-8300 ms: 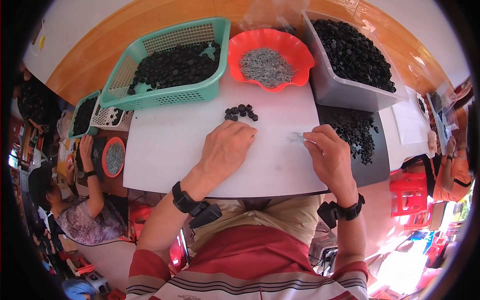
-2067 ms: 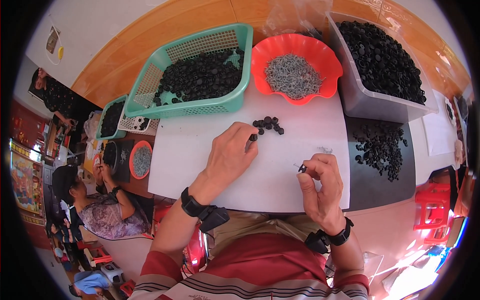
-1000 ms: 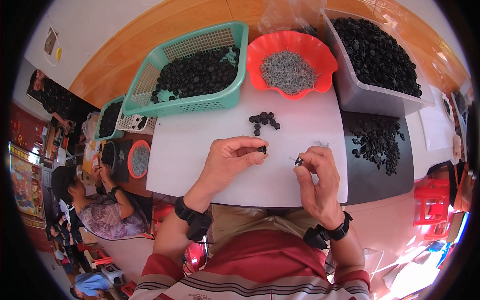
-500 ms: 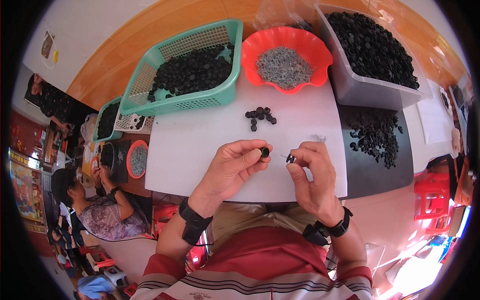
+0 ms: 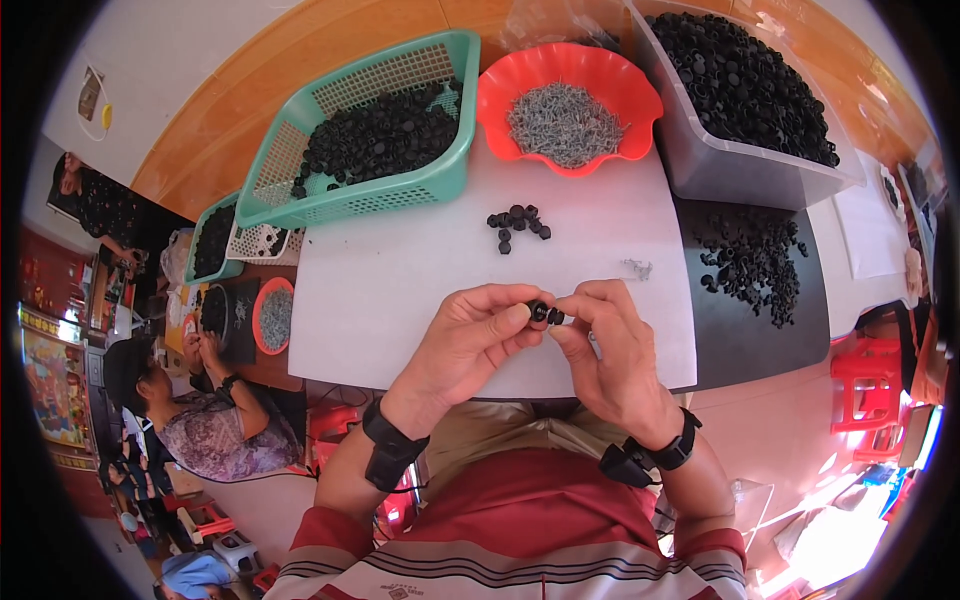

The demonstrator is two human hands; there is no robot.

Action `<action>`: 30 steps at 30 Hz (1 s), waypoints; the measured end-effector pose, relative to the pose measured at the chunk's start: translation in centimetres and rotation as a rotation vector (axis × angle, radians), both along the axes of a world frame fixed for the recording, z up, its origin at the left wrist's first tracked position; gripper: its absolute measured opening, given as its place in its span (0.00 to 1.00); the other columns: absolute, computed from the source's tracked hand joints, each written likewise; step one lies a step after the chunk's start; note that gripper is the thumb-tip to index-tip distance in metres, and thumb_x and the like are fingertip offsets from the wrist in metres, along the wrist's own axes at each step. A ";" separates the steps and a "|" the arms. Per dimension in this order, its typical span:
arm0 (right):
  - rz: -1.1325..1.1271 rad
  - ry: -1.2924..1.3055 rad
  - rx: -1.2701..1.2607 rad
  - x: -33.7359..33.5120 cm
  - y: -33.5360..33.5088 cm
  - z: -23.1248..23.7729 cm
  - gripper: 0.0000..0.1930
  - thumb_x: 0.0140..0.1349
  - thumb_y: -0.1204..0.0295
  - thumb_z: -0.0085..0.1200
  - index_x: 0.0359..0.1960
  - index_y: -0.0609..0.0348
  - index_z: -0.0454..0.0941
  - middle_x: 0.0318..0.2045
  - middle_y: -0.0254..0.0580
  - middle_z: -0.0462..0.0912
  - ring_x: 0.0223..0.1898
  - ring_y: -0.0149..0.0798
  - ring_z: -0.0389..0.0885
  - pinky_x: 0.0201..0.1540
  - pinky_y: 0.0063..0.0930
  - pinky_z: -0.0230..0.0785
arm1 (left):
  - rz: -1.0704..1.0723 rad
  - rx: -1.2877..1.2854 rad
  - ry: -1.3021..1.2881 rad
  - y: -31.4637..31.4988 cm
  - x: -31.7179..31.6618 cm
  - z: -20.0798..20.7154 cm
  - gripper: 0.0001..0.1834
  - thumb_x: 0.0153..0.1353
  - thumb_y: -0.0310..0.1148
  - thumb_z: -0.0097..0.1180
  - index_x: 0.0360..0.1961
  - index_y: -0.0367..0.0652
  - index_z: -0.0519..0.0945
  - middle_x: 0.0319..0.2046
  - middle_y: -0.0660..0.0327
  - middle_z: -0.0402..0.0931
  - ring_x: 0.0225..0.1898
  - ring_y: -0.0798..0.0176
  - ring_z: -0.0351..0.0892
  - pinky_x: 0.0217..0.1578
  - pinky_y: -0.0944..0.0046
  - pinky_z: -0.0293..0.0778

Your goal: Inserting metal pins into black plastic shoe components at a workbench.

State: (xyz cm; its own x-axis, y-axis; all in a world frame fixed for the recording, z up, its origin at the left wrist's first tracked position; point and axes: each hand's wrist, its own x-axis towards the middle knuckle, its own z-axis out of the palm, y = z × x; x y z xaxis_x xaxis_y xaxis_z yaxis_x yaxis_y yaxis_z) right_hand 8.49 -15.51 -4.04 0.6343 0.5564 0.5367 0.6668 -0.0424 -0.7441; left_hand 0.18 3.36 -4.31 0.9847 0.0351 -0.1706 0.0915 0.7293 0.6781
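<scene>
Above the near part of the white tabletop point(image 5: 360, 300), my two hands meet. Between thumb and fingers, my left hand point(image 5: 462, 338) pinches a round black plastic cap point(image 5: 538, 311). My right hand point(image 5: 618, 352) is closed on a smaller black plastic piece point(image 5: 556, 316), held against the cap's right side. Fingers partly cover both, so how far they fit together cannot be seen. Beyond the hands lies a small cluster of black plastic parts point(image 5: 517, 222). A few small screws point(image 5: 637, 268) lie to the right of it.
A green basket point(image 5: 400, 196) of black parts, a red scalloped bowl point(image 5: 640, 85) of screws and a translucent bin point(image 5: 750, 182) of black parts line the back. Loose black pieces point(image 5: 755, 268) cover part of a dark mat at right. Another person point(image 5: 215, 415) works at far left.
My right hand has moved left, bringing its small black piece from a gap away up to the cap. My left hand has stayed nearly in place, still holding the cap.
</scene>
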 end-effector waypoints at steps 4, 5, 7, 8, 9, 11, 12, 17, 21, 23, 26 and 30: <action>0.006 -0.003 -0.038 0.0 -0.1 0.1 0.16 0.64 0.78 0.63 0.52 0.56 0.76 0.44 0.46 0.77 0.27 0.51 0.82 0.26 0.40 0.74 | -0.007 0.009 -0.011 -0.1 0.0 0.1 0.14 0.71 0.23 0.58 0.56 0.34 0.82 0.53 0.50 0.83 0.48 0.61 0.87 0.50 0.62 0.87; 0.006 -0.003 -0.039 0.0 -0.1 0.1 0.16 0.64 0.78 0.63 0.52 0.56 0.76 0.44 0.46 0.77 0.27 0.51 0.82 0.26 0.40 0.74 | -0.007 0.008 -0.010 -0.2 0.0 0.1 0.14 0.71 0.23 0.58 0.56 0.34 0.82 0.53 0.50 0.83 0.48 0.61 0.87 0.50 0.62 0.87; 0.006 -0.005 -0.054 0.0 -0.1 0.1 0.16 0.64 0.78 0.64 0.52 0.56 0.76 0.44 0.46 0.77 0.28 0.50 0.82 0.26 0.40 0.74 | -0.006 0.010 -0.013 -0.2 0.0 0.1 0.14 0.72 0.24 0.58 0.56 0.34 0.82 0.53 0.50 0.83 0.47 0.61 0.87 0.50 0.62 0.87; 0.006 -0.005 -0.054 0.0 -0.1 0.1 0.16 0.64 0.78 0.64 0.52 0.56 0.76 0.44 0.46 0.77 0.28 0.50 0.82 0.26 0.40 0.74 | -0.005 0.010 -0.013 -0.2 0.0 0.0 0.14 0.72 0.24 0.58 0.56 0.34 0.82 0.53 0.50 0.83 0.47 0.61 0.87 0.50 0.62 0.87; 0.006 -0.007 -0.053 0.0 -0.1 0.1 0.16 0.64 0.78 0.64 0.52 0.57 0.76 0.44 0.46 0.77 0.28 0.50 0.82 0.26 0.40 0.75 | -0.003 0.015 -0.008 -0.2 0.0 0.0 0.14 0.71 0.24 0.58 0.56 0.33 0.82 0.53 0.50 0.83 0.47 0.61 0.87 0.50 0.62 0.87; 0.006 -0.008 -0.051 0.0 -0.1 0.0 0.16 0.64 0.78 0.64 0.52 0.57 0.76 0.44 0.47 0.77 0.28 0.50 0.83 0.26 0.40 0.75 | 0.000 0.019 -0.003 -0.2 0.0 -0.1 0.14 0.71 0.24 0.58 0.56 0.33 0.81 0.52 0.50 0.83 0.47 0.61 0.87 0.50 0.62 0.87; 0.006 -0.010 -0.046 0.0 -0.1 0.0 0.16 0.64 0.78 0.64 0.52 0.57 0.76 0.44 0.47 0.77 0.28 0.51 0.82 0.26 0.40 0.75 | -0.001 0.017 -0.002 -0.2 0.0 -0.1 0.14 0.71 0.24 0.59 0.56 0.33 0.81 0.52 0.50 0.83 0.47 0.60 0.87 0.50 0.62 0.87; 0.008 0.003 -0.023 -0.1 -0.2 -0.1 0.15 0.64 0.79 0.63 0.52 0.58 0.76 0.44 0.47 0.77 0.28 0.51 0.82 0.27 0.40 0.75 | -0.004 0.006 -0.006 -0.4 0.0 -0.2 0.14 0.71 0.23 0.59 0.56 0.33 0.81 0.51 0.50 0.84 0.46 0.60 0.87 0.50 0.62 0.87; 0.004 -0.003 -0.005 -0.1 -0.2 -0.2 0.15 0.65 0.79 0.63 0.51 0.58 0.77 0.44 0.48 0.77 0.27 0.51 0.82 0.27 0.40 0.75 | -0.010 -0.009 -0.012 -0.6 -0.1 -0.2 0.14 0.71 0.23 0.59 0.56 0.33 0.82 0.51 0.50 0.84 0.46 0.60 0.87 0.50 0.62 0.87; 0.005 -0.004 0.001 -0.1 -0.2 -0.2 0.14 0.65 0.79 0.63 0.51 0.58 0.77 0.44 0.48 0.77 0.27 0.51 0.82 0.27 0.40 0.75 | -0.007 -0.003 -0.008 -0.6 -0.1 -0.2 0.14 0.71 0.24 0.59 0.55 0.33 0.82 0.51 0.50 0.84 0.46 0.60 0.87 0.50 0.62 0.87; 0.004 -0.002 -0.007 -0.2 -0.3 -0.3 0.14 0.65 0.79 0.62 0.51 0.58 0.77 0.44 0.48 0.77 0.27 0.51 0.81 0.27 0.39 0.75 | -0.007 -0.008 -0.015 -0.6 -0.1 -0.2 0.13 0.71 0.24 0.59 0.55 0.33 0.82 0.51 0.51 0.84 0.46 0.60 0.87 0.50 0.62 0.87; 0.007 -0.003 -0.007 -0.2 -0.4 -0.2 0.14 0.66 0.78 0.62 0.51 0.58 0.76 0.44 0.48 0.77 0.27 0.50 0.81 0.26 0.39 0.75 | -0.003 -0.002 -0.010 -0.7 -0.1 -0.1 0.13 0.71 0.23 0.59 0.55 0.34 0.82 0.51 0.50 0.84 0.46 0.60 0.87 0.50 0.62 0.87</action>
State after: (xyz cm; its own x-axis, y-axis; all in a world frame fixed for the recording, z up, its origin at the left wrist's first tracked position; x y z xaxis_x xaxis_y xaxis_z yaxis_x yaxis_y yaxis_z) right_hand 8.33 -15.89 -4.25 0.6287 0.5646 0.5347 0.6692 -0.0427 -0.7418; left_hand 0.09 2.65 -4.43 0.9865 0.0322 -0.1604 0.0864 0.7302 0.6778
